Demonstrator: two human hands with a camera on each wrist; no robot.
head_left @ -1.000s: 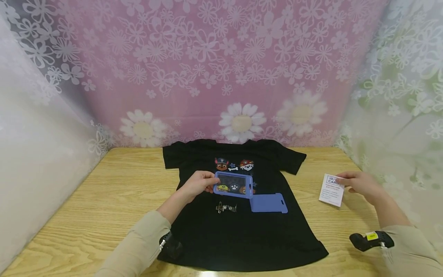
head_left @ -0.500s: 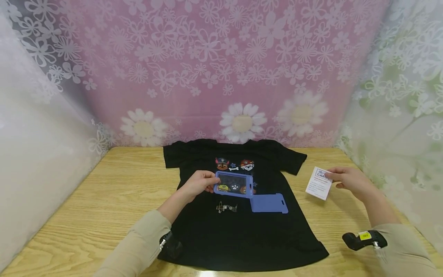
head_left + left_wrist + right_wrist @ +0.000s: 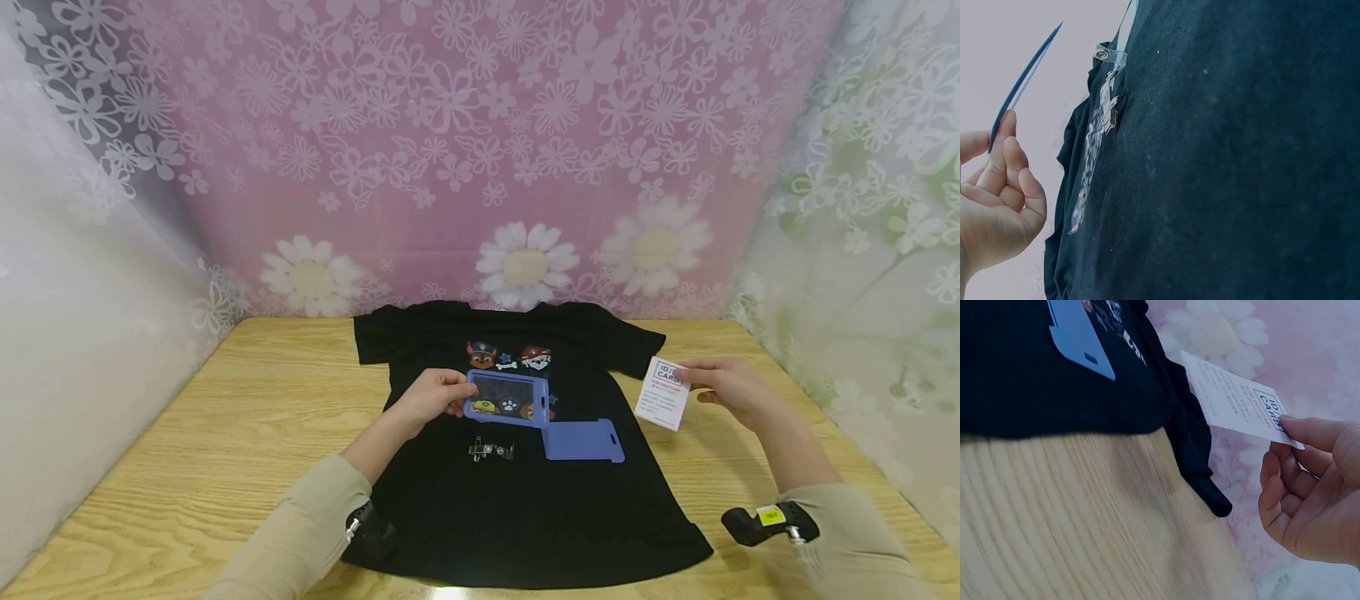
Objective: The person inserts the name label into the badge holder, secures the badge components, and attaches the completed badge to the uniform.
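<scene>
My left hand (image 3: 429,398) pinches the left end of a blue card holder frame (image 3: 544,408) with a see-through window, raised over the black T-shirt (image 3: 525,525). In the left wrist view the holder (image 3: 1022,81) shows edge-on between thumb and fingers. A white printed ID card (image 3: 663,395) is pinched by one end in my right hand (image 3: 731,390), held up by the shirt's right side. The right wrist view shows the thumb on top of the card (image 3: 1235,403). On the shirt lies a blue cover panel (image 3: 581,440). A metal badge clip (image 3: 491,451) with a clear strap lies below the frame.
The shirt is spread flat on a wooden table (image 3: 285,375), with cartoon dog prints (image 3: 508,357) on its chest. A pink floral curtain (image 3: 495,150) hangs behind, and pale curtains (image 3: 877,217) stand at both sides.
My right hand has carried the ID card leftward and slightly up, toward the shirt. The left hand and the card holder frame have stayed in place.
</scene>
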